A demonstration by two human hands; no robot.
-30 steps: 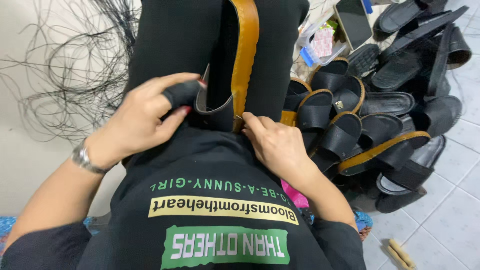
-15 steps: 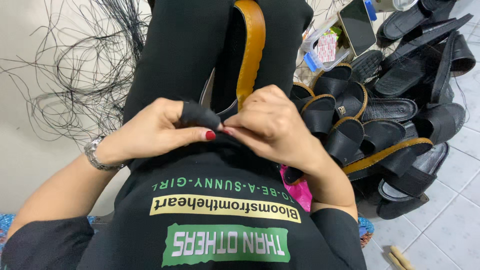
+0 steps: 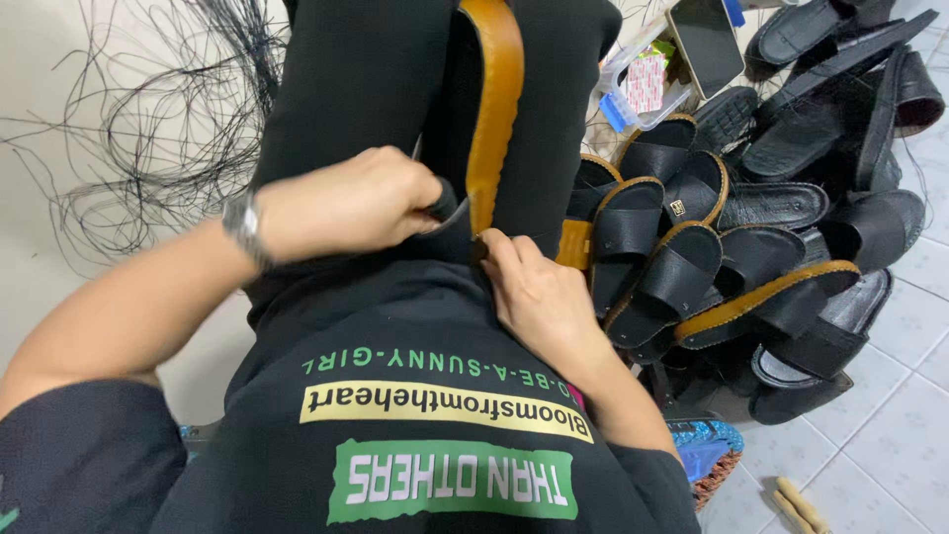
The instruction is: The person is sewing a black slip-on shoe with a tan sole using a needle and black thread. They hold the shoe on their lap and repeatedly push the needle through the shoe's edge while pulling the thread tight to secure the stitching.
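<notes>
A tan-soled sandal (image 3: pixel 492 109) lies sole-edge up between my black-trousered legs. My left hand (image 3: pixel 346 203), with a silver watch on the wrist, is closed around the sandal's black strap (image 3: pixel 445 206) at its near end. My right hand (image 3: pixel 539 297) presses its fingertips against the sandal's near end just right of the strap; whether it pinches anything there is hidden. My black shirt fills the lower part of the view.
A pile of black sandals with tan edges (image 3: pixel 732 247) lies on the tiled floor to my right. A clear plastic box (image 3: pixel 647 84) and a dark phone (image 3: pixel 704 44) sit behind it. Loose black threads (image 3: pixel 148 129) spread over the floor at the left.
My hands, which met over the strap half a second ago, have come apart: the left pulled up and left with the strap, the right slid down to the sandal's near end.
</notes>
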